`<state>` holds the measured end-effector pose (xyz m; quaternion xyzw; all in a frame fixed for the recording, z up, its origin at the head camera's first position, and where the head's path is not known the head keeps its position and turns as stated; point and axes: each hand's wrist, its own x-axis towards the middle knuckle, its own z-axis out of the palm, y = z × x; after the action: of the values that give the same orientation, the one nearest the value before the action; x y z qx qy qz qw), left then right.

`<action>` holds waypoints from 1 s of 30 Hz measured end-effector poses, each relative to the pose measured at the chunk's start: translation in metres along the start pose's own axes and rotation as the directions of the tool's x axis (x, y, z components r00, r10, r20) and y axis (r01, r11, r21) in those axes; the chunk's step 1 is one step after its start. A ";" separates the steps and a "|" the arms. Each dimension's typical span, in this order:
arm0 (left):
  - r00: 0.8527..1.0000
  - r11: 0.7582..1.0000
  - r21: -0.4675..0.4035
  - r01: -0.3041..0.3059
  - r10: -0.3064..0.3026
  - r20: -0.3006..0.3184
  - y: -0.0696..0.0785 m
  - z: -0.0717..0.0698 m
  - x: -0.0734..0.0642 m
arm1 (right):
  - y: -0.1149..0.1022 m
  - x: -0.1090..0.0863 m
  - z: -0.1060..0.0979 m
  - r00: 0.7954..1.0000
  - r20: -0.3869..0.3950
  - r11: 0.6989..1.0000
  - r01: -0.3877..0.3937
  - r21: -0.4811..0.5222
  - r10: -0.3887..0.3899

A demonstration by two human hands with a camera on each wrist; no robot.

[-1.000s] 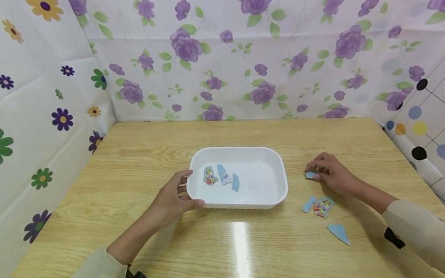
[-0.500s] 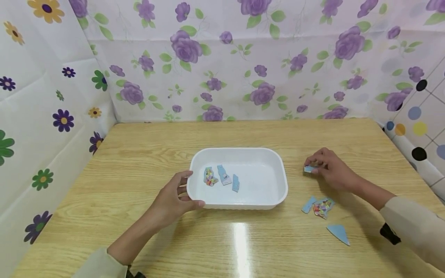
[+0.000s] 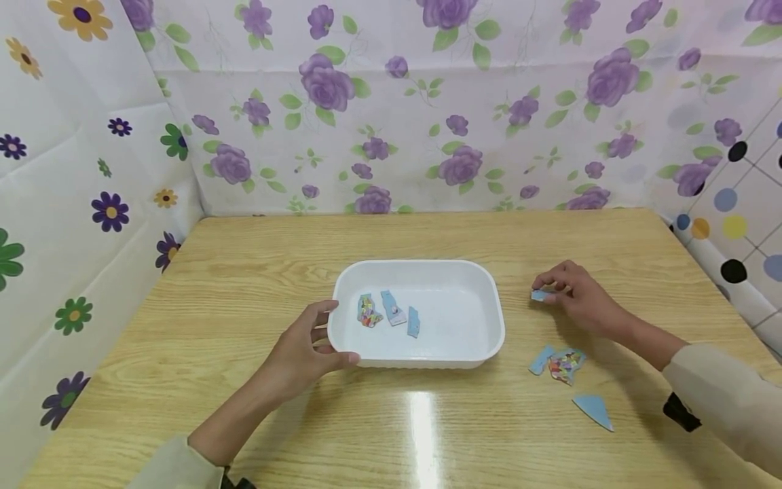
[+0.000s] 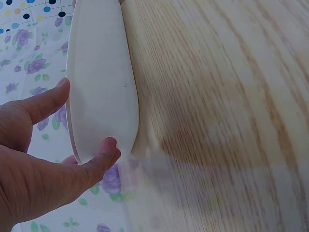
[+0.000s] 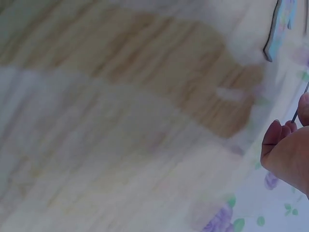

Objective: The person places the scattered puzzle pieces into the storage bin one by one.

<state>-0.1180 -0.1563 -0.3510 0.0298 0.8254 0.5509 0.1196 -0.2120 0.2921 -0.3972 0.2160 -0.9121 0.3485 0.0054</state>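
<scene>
Puzzle piece (image 3: 540, 295) pinched in right hand (image 3: 577, 299), just off table (image 3: 244, 285). Pick-up step underway, I judge. Left hand (image 3: 302, 350) grips white tray (image 3: 495, 339) rim. Next: carry leftward over that rim.

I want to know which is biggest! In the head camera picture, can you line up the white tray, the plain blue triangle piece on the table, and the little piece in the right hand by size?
1. white tray
2. blue triangle piece
3. little piece pinched by the right hand; fingers hide part of it, so this rank is less sure.
</scene>
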 end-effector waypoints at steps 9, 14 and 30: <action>1.000 1.000 0.001 0.001 -0.001 -0.001 0.000 0.000 -0.001 | -0.026 0.015 -0.014 0.998 -0.056 0.999 0.039 -0.011 -0.040; 1.000 1.000 -0.008 0.001 -0.001 -0.003 0.000 0.000 0.000 | -0.039 0.022 -0.021 0.996 -0.065 0.998 0.058 0.000 -0.058; 1.000 0.999 -0.037 0.000 0.000 0.003 -0.002 0.000 0.000 | -0.077 0.044 -0.036 1.000 0.008 1.000 0.021 0.021 -0.021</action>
<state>-0.1182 -0.1570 -0.3525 0.0284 0.8149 0.5660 0.1214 -0.2264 0.2467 -0.3147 0.2272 -0.9060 0.3571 0.0030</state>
